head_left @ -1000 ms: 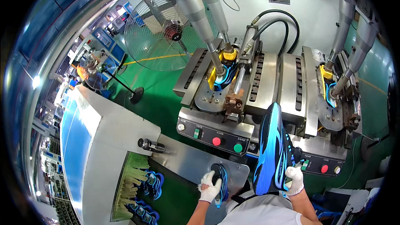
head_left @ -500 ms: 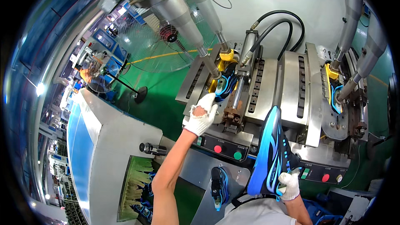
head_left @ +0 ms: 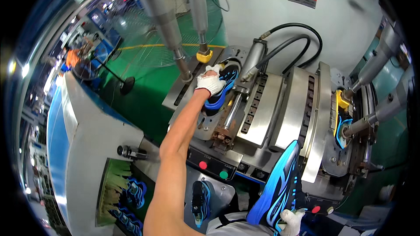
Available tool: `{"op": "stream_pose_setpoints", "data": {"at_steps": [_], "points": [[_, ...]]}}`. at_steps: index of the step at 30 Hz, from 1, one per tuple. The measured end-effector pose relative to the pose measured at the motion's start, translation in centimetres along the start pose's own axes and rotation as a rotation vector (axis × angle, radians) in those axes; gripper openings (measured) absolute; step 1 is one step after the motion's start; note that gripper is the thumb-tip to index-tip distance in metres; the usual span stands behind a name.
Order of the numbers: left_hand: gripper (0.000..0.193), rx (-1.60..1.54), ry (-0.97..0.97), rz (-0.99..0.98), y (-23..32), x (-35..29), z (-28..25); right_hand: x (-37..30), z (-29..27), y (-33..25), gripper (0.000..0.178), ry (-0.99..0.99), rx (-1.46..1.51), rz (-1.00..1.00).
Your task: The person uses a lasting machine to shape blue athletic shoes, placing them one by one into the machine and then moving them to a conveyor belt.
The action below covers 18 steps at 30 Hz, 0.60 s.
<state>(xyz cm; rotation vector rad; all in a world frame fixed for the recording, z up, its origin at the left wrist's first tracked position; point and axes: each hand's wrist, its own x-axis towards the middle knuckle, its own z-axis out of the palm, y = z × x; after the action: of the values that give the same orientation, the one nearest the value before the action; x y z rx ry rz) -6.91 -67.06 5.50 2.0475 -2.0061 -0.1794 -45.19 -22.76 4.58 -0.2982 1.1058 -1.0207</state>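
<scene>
At smooth steel machinery (head_left: 264, 118), left hand (head_left: 210, 83) touches a shoe (head_left: 228, 77), grip unclear; right hand (head_left: 292, 221) holds a streaked sneaker (head_left: 274, 189).

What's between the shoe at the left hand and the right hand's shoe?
In the head view, a shiny metal rod and a slotted steel block lie between the first shoe and the second shoe.

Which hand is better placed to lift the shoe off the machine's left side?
Probably the left hand: it is on that shoe, while the right hand holds another shoe.
</scene>
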Motion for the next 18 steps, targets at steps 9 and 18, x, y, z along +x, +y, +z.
{"op": "stream_pose_setpoints", "data": {"at_steps": [9,18], "points": [[0.061,-0.336,0.448,-0.022,-7.0,-26.6,-11.2,13.0,19.5,-2.9,0.028,-0.371,0.025,-0.204],[0.061,-0.238,0.2,-0.715,-13.5,-51.7,-3.1,48.0,33.7,-4.9,0.028,0.098,-0.61,-0.34]]}}
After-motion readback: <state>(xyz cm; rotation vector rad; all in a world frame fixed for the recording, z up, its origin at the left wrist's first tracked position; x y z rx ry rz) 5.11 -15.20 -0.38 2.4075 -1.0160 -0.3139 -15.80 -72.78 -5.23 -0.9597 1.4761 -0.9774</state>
